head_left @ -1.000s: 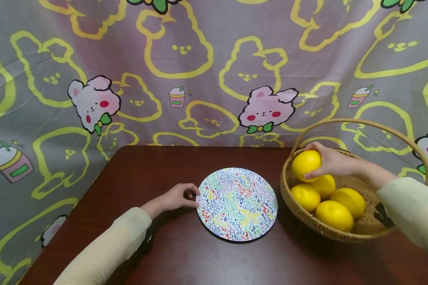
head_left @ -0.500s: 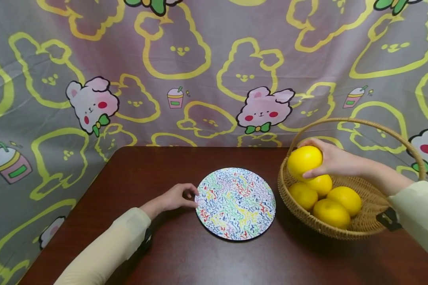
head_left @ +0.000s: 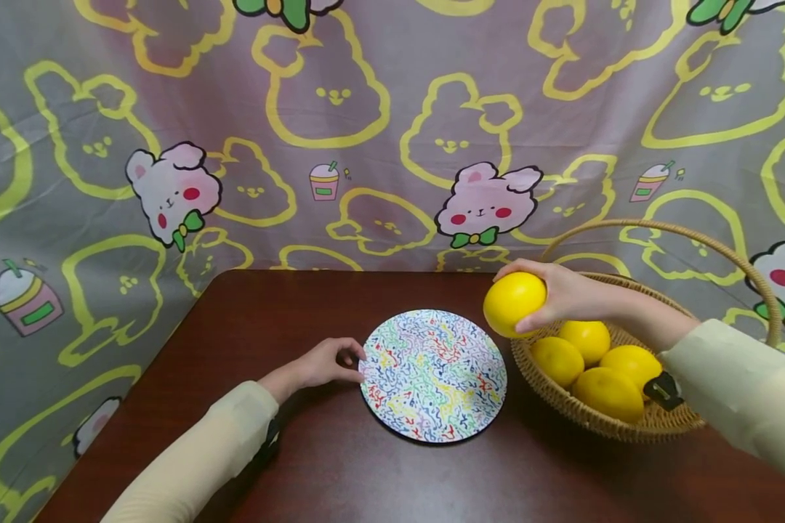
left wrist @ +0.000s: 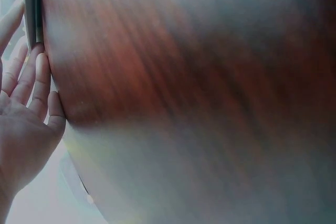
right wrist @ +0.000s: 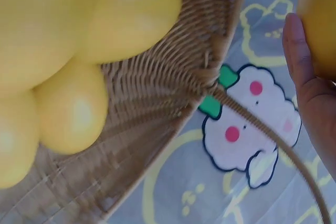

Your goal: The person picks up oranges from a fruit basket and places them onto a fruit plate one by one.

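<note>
A smooth, round yellow fruit point(head_left: 514, 305) is in my right hand point(head_left: 559, 294), thumb and fingers curled about it. It is up beside the left rim of a wicker basket point(head_left: 549, 392). In the right wrist view that fruit point(right wrist: 323, 30) shows at the right edge, the hand point(right wrist: 310, 87) wrapped on it. Several more yellow fruits point(head_left: 608, 394) lie in the basket. A flat round board point(head_left: 435, 374), white with coloured squiggles and a dark edge, lies on the table. My left hand point(head_left: 323, 362) holds its left edge with bent fingers and thumb.
The basket's tall arched handle point(head_left: 687, 231) rises above the fruits at the right. A dark brown table point(head_left: 288, 305) carries everything. Behind its far edge hangs a cloth point(head_left: 373, 87) printed with cartoon rabbits. A black strap piece point(head_left: 663, 391) sits by the right cuff.
My right hand has lifted the yellow fruit from over the basket and carried it left, past the rim toward the round board. The left hand has stayed at the board's edge.
</note>
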Tool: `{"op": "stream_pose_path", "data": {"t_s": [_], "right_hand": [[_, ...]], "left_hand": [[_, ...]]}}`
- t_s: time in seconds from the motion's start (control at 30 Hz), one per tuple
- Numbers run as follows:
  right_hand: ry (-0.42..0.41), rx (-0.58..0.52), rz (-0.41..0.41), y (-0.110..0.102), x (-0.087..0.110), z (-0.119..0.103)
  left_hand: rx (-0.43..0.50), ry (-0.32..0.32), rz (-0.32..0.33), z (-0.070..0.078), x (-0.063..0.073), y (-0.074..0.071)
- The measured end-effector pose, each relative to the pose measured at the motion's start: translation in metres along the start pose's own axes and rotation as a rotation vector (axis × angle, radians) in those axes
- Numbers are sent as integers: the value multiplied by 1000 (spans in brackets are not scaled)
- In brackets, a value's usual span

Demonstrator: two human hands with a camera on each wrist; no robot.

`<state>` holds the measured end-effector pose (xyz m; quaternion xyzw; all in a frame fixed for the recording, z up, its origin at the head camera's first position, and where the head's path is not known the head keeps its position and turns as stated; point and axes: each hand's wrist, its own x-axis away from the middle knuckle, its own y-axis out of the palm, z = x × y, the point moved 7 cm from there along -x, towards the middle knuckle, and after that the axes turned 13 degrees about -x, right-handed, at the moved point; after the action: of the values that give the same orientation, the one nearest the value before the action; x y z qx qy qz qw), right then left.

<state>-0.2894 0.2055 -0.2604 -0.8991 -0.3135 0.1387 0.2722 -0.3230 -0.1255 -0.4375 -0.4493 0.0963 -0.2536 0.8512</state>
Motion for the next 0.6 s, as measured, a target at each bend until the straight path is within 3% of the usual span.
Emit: {"op": "stream_pose_path", "data": {"t_s": [0.2, 0.6], "right_hand": [[-30, -12, -53, 14, -21, -5], [28, 27, -138, 41, -65, -6]], "left_hand": [[-4, 24, -3, 0, -1, 1], [3, 23, 0, -2, -1, 1]]}}
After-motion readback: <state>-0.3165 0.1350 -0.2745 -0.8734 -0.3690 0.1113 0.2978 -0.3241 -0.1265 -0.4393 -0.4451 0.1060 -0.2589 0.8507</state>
